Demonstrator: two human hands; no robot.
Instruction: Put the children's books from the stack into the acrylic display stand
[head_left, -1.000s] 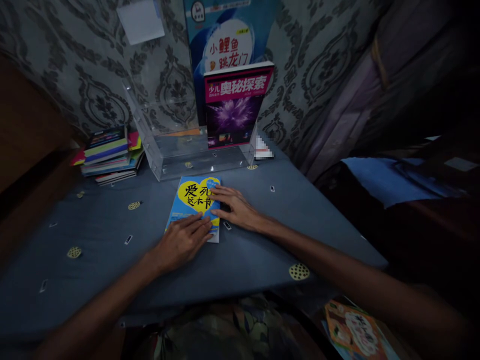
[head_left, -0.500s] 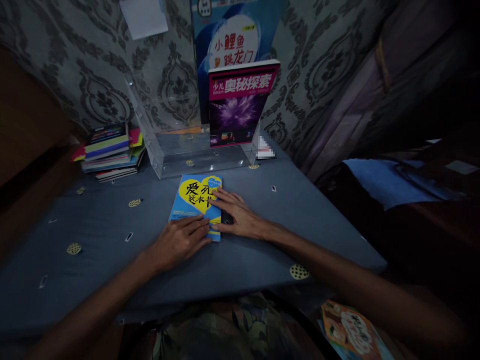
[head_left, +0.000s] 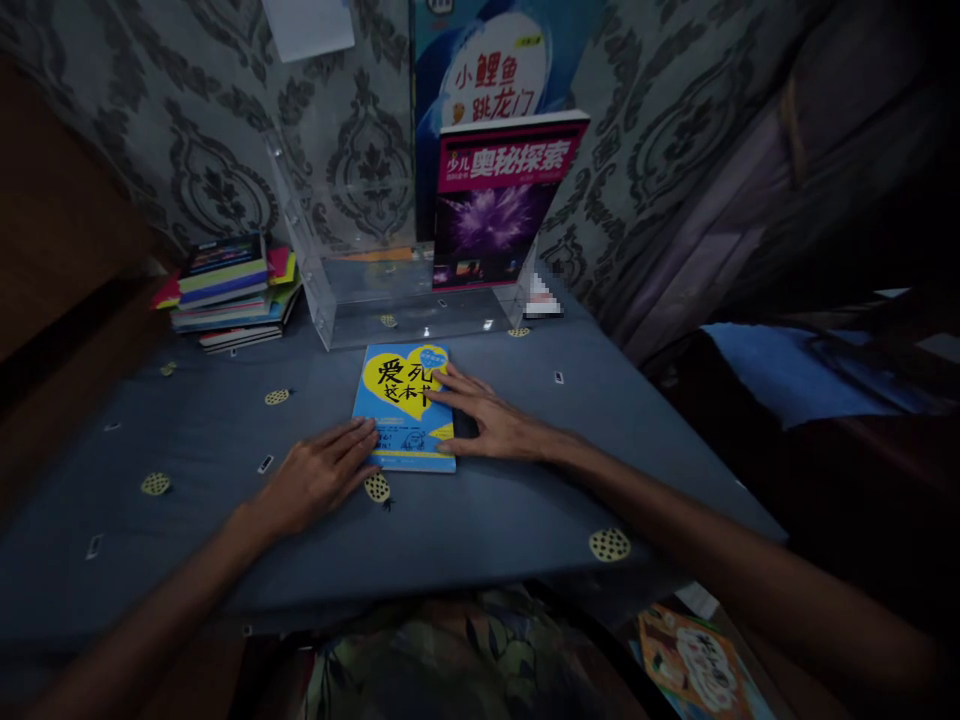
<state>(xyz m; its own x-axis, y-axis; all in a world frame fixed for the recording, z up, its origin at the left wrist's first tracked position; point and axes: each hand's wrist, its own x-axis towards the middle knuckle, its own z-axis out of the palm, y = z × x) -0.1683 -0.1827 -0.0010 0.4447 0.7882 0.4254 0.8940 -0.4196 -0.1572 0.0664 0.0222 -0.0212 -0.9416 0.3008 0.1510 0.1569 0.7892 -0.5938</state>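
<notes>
A blue book with a yellow heart on its cover (head_left: 401, 400) lies flat on the grey-blue tablecloth (head_left: 225, 470). My right hand (head_left: 491, 420) rests on the book's right edge, fingers spread over the cover. At the book's lower left corner my left hand (head_left: 319, 478) lies flat on the cloth, its fingertips touching the book's edge. Behind the book stands a clear acrylic book stand (head_left: 405, 270). In it a pink and purple book (head_left: 499, 200) stands upright in front of a larger blue book (head_left: 487, 70).
A stack of colourful books (head_left: 229, 295) sits at the back left against the patterned wall. The table's right edge drops off near a dark area with blue cloth (head_left: 780, 370). A picture book (head_left: 697, 670) lies low at the right, below the table.
My left hand has slid off the book's cover to the left and down onto the cloth. My right hand stays on the book's right edge. The camera view shifted slightly.
</notes>
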